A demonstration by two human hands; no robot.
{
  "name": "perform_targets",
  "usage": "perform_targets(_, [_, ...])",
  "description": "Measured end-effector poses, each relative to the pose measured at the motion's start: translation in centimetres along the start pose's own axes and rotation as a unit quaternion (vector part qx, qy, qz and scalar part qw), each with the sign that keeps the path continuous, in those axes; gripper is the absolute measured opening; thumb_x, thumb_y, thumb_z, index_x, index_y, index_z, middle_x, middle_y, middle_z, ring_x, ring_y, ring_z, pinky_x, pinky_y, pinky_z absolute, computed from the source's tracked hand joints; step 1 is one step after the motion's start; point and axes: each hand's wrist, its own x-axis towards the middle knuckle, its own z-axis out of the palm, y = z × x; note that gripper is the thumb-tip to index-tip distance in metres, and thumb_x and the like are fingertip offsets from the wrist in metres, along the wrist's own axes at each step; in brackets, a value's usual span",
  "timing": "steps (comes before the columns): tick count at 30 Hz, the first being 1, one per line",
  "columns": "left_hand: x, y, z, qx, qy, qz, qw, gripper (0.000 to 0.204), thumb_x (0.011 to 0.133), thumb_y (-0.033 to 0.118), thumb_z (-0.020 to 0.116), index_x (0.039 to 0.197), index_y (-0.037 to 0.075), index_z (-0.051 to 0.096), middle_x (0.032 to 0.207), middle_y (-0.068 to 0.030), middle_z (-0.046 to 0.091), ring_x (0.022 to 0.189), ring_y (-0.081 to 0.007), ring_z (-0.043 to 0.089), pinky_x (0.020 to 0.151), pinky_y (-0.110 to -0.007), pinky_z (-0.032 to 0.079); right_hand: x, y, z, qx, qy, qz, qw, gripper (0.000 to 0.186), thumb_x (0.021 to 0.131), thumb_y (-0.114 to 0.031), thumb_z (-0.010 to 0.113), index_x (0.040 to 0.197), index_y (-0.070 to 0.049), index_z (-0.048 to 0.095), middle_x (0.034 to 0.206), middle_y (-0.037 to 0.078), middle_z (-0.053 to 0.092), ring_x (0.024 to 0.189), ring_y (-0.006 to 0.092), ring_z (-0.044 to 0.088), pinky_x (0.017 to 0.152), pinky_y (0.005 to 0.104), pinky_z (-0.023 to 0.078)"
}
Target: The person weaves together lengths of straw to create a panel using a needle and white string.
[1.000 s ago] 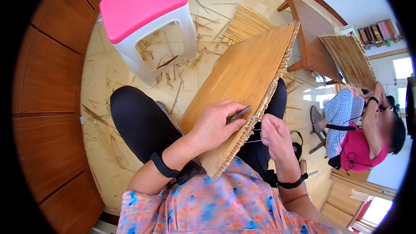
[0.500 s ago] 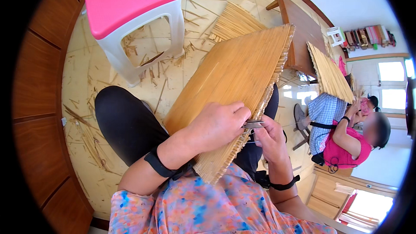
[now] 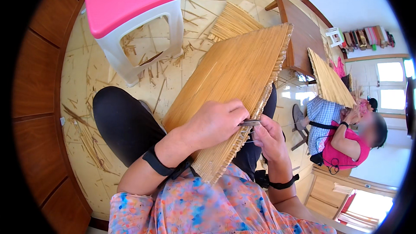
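A stiff panel of straw-coloured stalks point(image 3: 229, 69) lies slantwise across my lap, its bound, ridged edge toward my right. My left hand point(image 3: 219, 121) rests on its face near that edge, fingers curled round a small dark metal tool point(image 3: 249, 123). The tool's far end reaches the fingertips of my right hand point(image 3: 269, 135), so its exact kind is hidden. My right hand is closed in a pinch just outside the edge. Thin pale strands point(image 3: 248, 141) run from the edge to its fingers.
A pink-topped white stool point(image 3: 134, 0) stands at the far left. Straw scraps point(image 3: 89, 147) litter the tiled floor. Another straw panel point(image 3: 236, 21) lies beyond mine, beside a low wooden table point(image 3: 299, 30). To the right, a seated person point(image 3: 346, 143) in pink holds a similar panel point(image 3: 331, 80).
The metal tool has turned and now looks narrower, edge-on. My hands and panel have shifted very slightly left. The other person's panel has moved a little down and right.
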Motion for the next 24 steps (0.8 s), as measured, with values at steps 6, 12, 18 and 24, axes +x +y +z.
perform_targets(6, [0.04,0.15,-0.18,0.012,-0.037,-0.014,0.999,0.018,0.078,0.011,0.067,0.090,0.005,0.055,0.085,-0.0105,0.058,0.073,-0.0316,0.062,0.061,-0.040,0.051,0.05,0.21,-0.46,0.036,-0.025,-0.001,0.999,0.026,0.097,-0.028,0.058,0.104,-0.003,0.060,0.074,-0.008,0.048,0.061,-0.0001,0.038,0.052,0.0161,0.031])
perform_targets(12, [-0.08,-0.40,0.20,-0.054,0.006,-0.010,0.998,0.016,0.079,0.011,0.067,0.088,0.005,0.056,0.084,-0.0106,0.059,0.073,-0.0318,0.062,0.061,-0.040,0.051,-0.07,0.10,-0.69,0.085,-0.043,0.032,0.995,0.020,0.096,-0.020,0.058,0.104,-0.002,0.059,0.072,-0.009,0.045,0.059,0.0001,0.037,0.051,0.0168,0.030])
perform_targets(18, [0.00,-0.14,-0.07,0.062,-0.024,0.046,0.997,0.018,0.074,0.008,0.068,0.088,0.006,0.056,0.085,-0.0077,0.058,0.070,-0.0280,0.063,0.057,-0.038,0.052,0.07,-0.19,-0.70,0.038,-0.043,0.035,0.998,0.011,0.092,-0.010,0.057,0.100,-0.002,0.057,0.071,-0.008,0.045,0.060,0.0007,0.038,0.051,0.0173,0.030])
perform_targets(24, [0.09,-0.16,-0.07,0.060,-0.035,0.040,0.997,0.027,0.069,0.005,0.073,0.089,0.007,0.055,0.087,-0.0065,0.058,0.068,-0.0273,0.063,0.056,-0.037,0.052,0.25,-0.64,-0.36,0.053,-0.048,0.034,0.997,0.015,0.092,-0.007,0.056,0.106,-0.002,0.058,0.074,-0.008,0.048,0.061,0.0003,0.039,0.052,0.0169,0.031])
